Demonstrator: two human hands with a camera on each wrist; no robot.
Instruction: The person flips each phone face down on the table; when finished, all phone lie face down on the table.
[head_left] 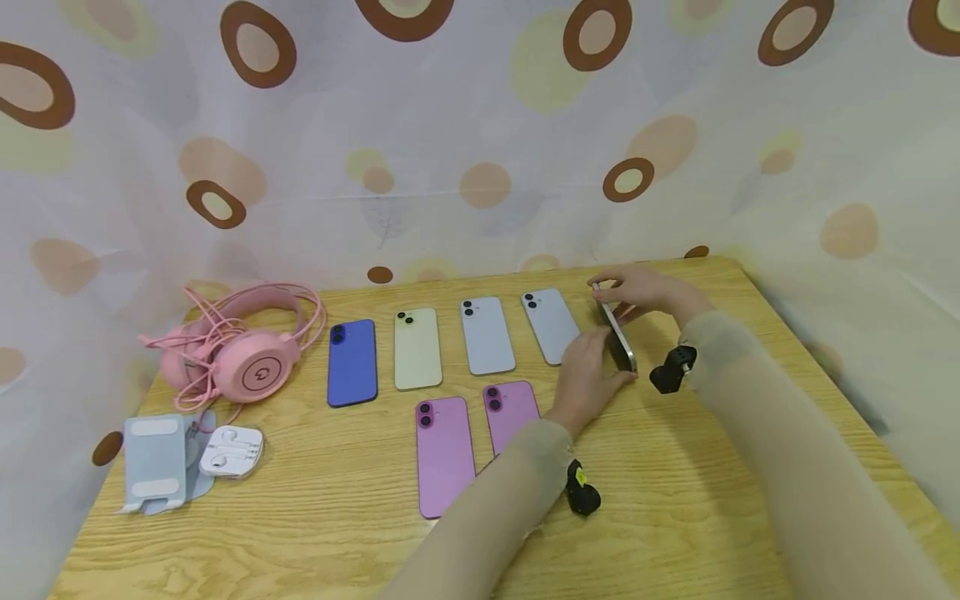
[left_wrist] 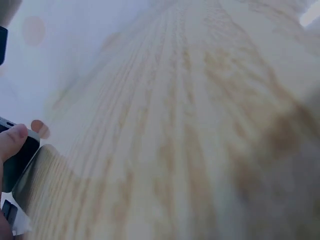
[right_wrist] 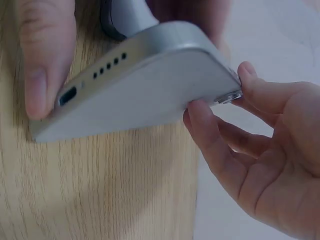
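A white phone (head_left: 617, 335) stands tilted on its long edge at the right of the row, held between both hands. My left hand (head_left: 587, 375) grips its near end; in the right wrist view the thumb (right_wrist: 40, 90) presses beside the charging port. My right hand (head_left: 643, 292) holds the far end, fingertips on the pale back (right_wrist: 135, 100) near the camera lenses (right_wrist: 229, 97). The dark screen side faces the left hand. In the left wrist view only a corner of the phone (left_wrist: 25, 157) shows, with a thumb on it.
To the left lie two pale blue phones (head_left: 487, 335), a pale yellow phone (head_left: 418, 350) and a blue phone (head_left: 352, 362). Two pink phones (head_left: 444, 454) lie nearer, one partly behind the left arm. Pink headphones (head_left: 255, 364), a light-blue stand (head_left: 155, 458) and boxed earphones (head_left: 232, 451) sit far left.
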